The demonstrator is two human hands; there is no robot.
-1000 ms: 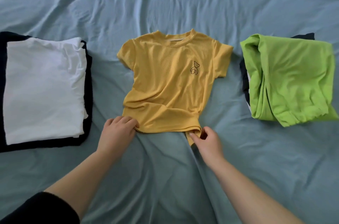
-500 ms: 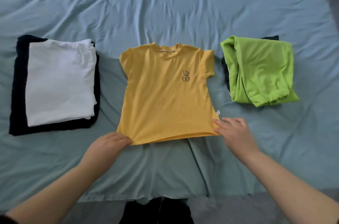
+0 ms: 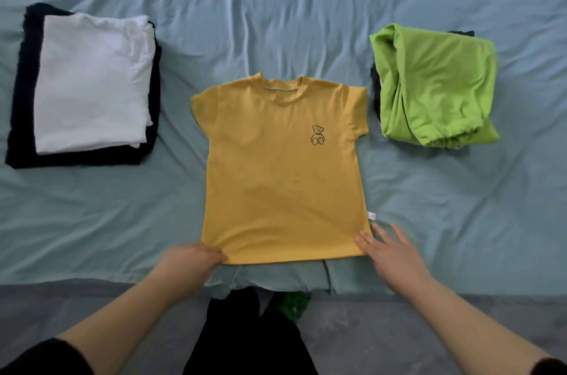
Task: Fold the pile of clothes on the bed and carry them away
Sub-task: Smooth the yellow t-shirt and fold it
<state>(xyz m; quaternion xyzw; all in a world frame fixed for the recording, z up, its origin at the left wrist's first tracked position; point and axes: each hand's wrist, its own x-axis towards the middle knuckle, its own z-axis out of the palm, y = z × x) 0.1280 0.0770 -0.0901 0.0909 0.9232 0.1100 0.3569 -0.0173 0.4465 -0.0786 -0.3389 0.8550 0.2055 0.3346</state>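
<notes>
Now finishing flattening the yellow T-shirt [image 3: 285, 178], bunched a second ago, lying smooth mid-bed [image 3: 276, 6]; left hand [image 3: 190, 261] pinching the hem at 7 o'clock, right hand [image 3: 389, 252] spreading open at 5 o'clock. Likely nearing the first fold.

Bed sheet [image 3: 276, 6]: light blue-green and creased, filling most of the view. Its near edge hangs down toward the floor.
Floor [image 3: 399, 328]: grey and mottled, along the bottom.
Black trousers [image 3: 245, 344]: bottom centre.
Green item [image 3: 295, 302]: blurred, just beside the trousers; type cannot be determined.
</notes>
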